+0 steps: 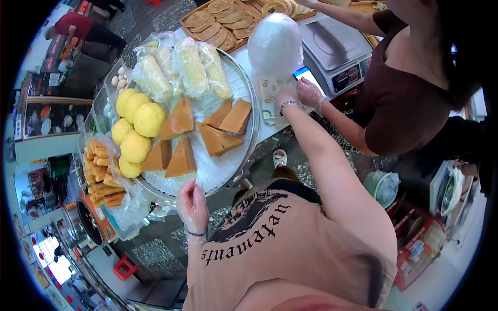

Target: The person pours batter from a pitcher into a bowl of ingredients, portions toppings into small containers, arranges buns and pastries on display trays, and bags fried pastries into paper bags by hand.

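My left hand [192, 206], in a clear plastic glove, is curled closed beside the near rim of a big round tray [193, 193]. No object shows in its fingers. Brown cake wedges [181, 158] lie on the tray just beyond it, with yellow round buns [150, 119] to their left. My right arm reaches forward over the counter. Its gloved hand [286, 97], wearing a beaded bracelet, has its fingers drawn together at the edge of a printed bag [268, 115]; the fingertips are partly hidden. A co-worker's gloved hand [310, 94] is close by, at a lit phone [306, 75].
Plastic-wrapped yellow rolls [190, 67] sit on the tray's far side. Fried dough sticks [101, 173] are at the left. Behind stand flatbreads [218, 23], a bulging clear plastic bag [275, 45] and a scale [337, 44]. The co-worker [410, 98] stands at my right.
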Tool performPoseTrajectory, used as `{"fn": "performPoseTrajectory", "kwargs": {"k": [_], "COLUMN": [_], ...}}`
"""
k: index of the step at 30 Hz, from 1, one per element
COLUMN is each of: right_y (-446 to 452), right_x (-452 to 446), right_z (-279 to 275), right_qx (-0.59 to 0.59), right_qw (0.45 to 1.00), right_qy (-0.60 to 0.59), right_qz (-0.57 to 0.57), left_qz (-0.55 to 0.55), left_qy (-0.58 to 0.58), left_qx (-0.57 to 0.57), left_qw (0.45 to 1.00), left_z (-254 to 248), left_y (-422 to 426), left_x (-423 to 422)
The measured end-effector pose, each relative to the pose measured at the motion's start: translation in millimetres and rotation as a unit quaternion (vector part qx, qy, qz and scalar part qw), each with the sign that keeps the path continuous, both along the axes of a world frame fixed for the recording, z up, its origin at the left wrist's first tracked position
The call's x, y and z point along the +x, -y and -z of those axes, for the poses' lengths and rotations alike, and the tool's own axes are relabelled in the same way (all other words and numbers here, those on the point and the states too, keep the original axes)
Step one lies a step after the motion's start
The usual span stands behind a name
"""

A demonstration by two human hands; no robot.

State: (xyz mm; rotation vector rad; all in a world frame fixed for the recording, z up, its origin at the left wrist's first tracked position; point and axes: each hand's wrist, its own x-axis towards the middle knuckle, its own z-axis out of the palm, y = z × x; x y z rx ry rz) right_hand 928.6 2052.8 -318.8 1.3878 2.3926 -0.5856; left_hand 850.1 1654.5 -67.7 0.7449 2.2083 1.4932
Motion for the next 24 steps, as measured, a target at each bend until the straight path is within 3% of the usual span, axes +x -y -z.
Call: {"fn": "performPoseTrajectory", "kwargs": {"k": [2, 4, 6, 7, 8, 9, 10, 15, 18, 19, 20, 21, 22, 23, 24], "right_y": [3, 18, 42, 57, 68, 73, 77, 122, 148, 153, 154, 159, 165, 172, 176], "right_x": [14, 33, 61, 77, 91, 101, 111, 139, 145, 152, 159, 168, 180, 192, 211], "right_z": [-28, -63, -67, -83, -99, -113, -126, -181, -212, -219, -226, -223, -219, -243, -256], "right_qx": [-0.025, -0.069, -0.063, -0.029, 0.009, 0.015, 0.010, 0.028, -0.013, -0.006, 0.018, -0.023, -0.064, -0.124, -0.113], "right_qw": [0.998, 0.995, 0.990, 0.977, 0.955, 0.954, 0.930, 0.852, 0.820, 0.824, 0.831, 0.802, 0.768, 0.751, 0.750], "right_qy": [0.003, -0.061, -0.125, -0.212, -0.298, -0.299, -0.368, -0.522, -0.572, -0.565, -0.555, -0.591, -0.625, -0.631, -0.630], "right_qz": [-0.055, -0.038, -0.018, -0.010, -0.003, -0.005, 0.009, 0.003, 0.034, 0.036, 0.030, 0.078, 0.123, 0.151, 0.166], "left_qz": [-0.011, -0.033, 0.065, 0.063, 0.133, 0.202, 0.202, 0.286, 0.393, 0.416, 0.347, 0.271, 0.294, 0.342, 0.383], "left_qy": [-0.007, 0.005, -0.037, -0.034, -0.087, -0.142, -0.145, -0.068, 0.140, 0.139, 0.008, -0.122, -0.122, -0.035, 0.055], "left_qx": [0.017, 0.007, -0.004, -0.004, -0.027, -0.047, -0.040, -0.023, 0.037, 0.041, 0.092, 0.145, 0.156, 0.197, 0.229], "left_qw": [1.000, 0.999, 0.997, 0.997, 0.987, 0.968, 0.968, 0.956, 0.908, 0.898, 0.933, 0.944, 0.935, 0.918, 0.893], "left_z": [-5, -8, -11, -15, -21, -23, -21, 0, 6, 2, -5, -12, -20, -28, -39], "left_y": [-14, -35, -60, -72, -87, -102, -116, -172, -189, -192, -194, -201, -214, -221, -226], "left_x": [11, 20, 27, 29, 31, 32, 33, 46, 63, 67, 73, 76, 78, 82, 89]}}
